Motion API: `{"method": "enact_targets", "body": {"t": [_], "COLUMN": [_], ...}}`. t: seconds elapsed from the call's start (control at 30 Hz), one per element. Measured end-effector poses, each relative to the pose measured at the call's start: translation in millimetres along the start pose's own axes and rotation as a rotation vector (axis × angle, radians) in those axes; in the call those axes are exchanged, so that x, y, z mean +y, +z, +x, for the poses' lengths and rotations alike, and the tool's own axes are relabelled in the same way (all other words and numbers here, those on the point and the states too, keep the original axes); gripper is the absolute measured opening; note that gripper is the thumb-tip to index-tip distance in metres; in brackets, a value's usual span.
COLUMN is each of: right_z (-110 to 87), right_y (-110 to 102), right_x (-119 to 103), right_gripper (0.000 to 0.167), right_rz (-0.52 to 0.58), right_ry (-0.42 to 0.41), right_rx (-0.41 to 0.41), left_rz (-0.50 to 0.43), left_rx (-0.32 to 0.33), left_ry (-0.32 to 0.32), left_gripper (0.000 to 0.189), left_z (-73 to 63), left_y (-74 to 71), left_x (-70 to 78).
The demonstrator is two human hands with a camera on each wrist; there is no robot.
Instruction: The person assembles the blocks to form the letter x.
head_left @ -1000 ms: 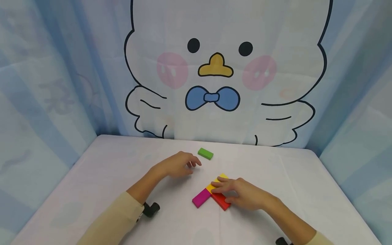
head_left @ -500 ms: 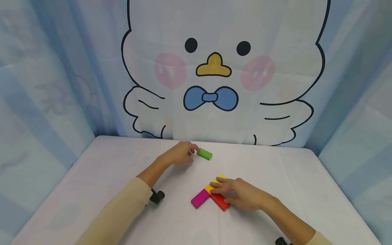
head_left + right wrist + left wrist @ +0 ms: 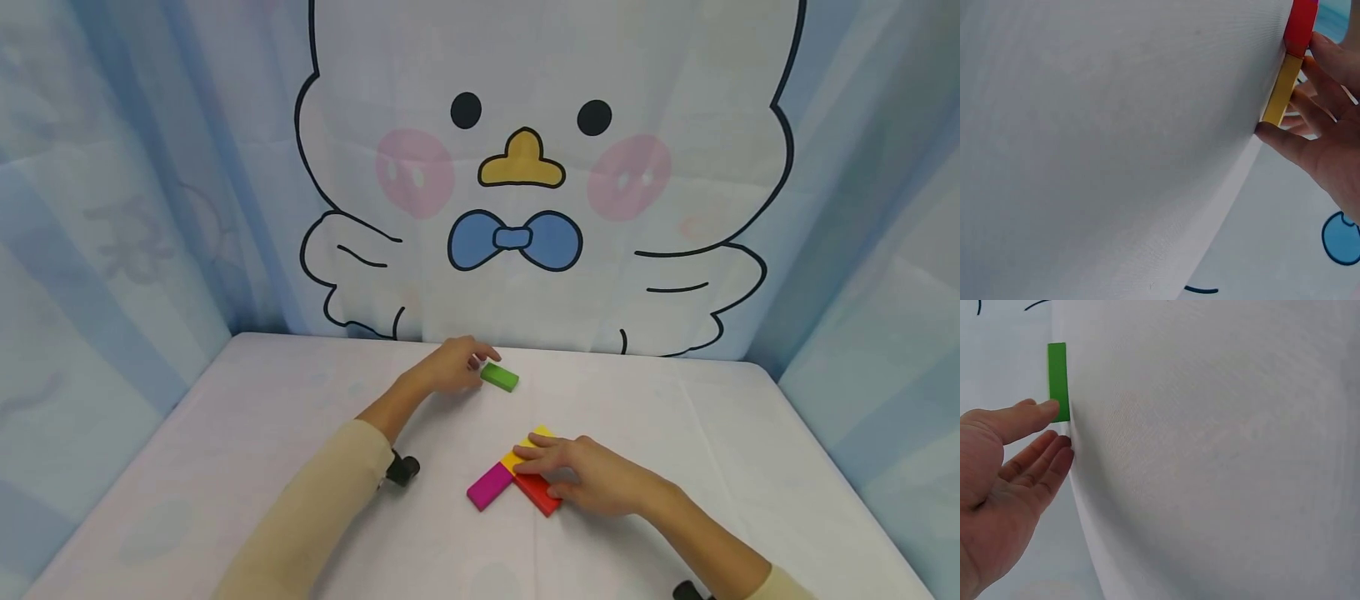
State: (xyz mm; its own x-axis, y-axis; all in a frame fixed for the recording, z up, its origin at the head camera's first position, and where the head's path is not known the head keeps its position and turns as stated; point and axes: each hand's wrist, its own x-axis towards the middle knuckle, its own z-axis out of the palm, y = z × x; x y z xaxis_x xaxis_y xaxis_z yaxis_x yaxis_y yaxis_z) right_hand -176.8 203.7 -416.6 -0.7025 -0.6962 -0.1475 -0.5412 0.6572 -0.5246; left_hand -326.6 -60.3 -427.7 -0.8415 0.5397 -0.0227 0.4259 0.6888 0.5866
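A green block (image 3: 499, 377) lies on the white table near its back edge. My left hand (image 3: 456, 363) is at the left end of that block, index finger reaching past its far side. In the left wrist view the thumb overlaps the lower end of the block (image 3: 1058, 375), and the other fingers are loosely bent. My right hand (image 3: 596, 473) rests over a yellow block (image 3: 513, 460) and a red block (image 3: 536, 493), its fingers spread across the yellow one and its thumb at the red one. A magenta block (image 3: 490, 486) adjoins them on the left.
The white-covered table (image 3: 660, 433) has its back edge against a curtain (image 3: 517, 300) with a cartoon bird. Blue-and-white curtains (image 3: 112, 250) enclose the left and right sides. A black wrist camera (image 3: 403, 469) sits at the left sleeve.
My left hand has moved forward and right to the green block, its index finger now past the block's far side. The right hand and the blocks under it have stayed in place.
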Motion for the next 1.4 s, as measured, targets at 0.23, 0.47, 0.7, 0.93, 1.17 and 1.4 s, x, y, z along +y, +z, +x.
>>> {"method": "enact_targets", "body": {"t": [0.23, 0.47, 0.7, 0.93, 1.17, 1.4], "right_z": [0.1, 0.5, -0.2, -0.1, -0.5, -0.4], "right_y": [-0.7, -0.8, 0.4, 1.4, 0.6, 1.3], "right_x": [-1.1, -1.5, -1.0, -1.1, -1.5, -1.1], "right_gripper": [0.055, 0.054, 0.054, 0.054, 0.054, 0.055], "right_rz": [0.013, 0.036, 0.042, 0.032, 0.045, 0.043], "right_ry": [0.006, 0.013, 0.011, 0.000, 0.005, 0.003], "right_rx": [0.000, 0.000, 0.004, 0.010, 0.010, 0.013], "left_rz": [-0.058, -0.089, -0.086, -0.072, -0.062, -0.026], "left_rx": [0.030, 0.037, 0.029, 0.050, 0.040, 0.017], "left_ry": [0.015, 0.030, 0.060, 0.072, 0.095, 0.113], "left_gripper": [0.045, 0.047, 0.045, 0.041, 0.040, 0.041], "left_z": [6.2, 10.5, 15.7, 18.5, 19.2, 18.6], "left_y": [2.9, 5.6, 10.7, 15.4, 14.9, 14.2], "left_x": [-1.7, 0.4, 2.4, 0.8, 2.5, 2.8]}}
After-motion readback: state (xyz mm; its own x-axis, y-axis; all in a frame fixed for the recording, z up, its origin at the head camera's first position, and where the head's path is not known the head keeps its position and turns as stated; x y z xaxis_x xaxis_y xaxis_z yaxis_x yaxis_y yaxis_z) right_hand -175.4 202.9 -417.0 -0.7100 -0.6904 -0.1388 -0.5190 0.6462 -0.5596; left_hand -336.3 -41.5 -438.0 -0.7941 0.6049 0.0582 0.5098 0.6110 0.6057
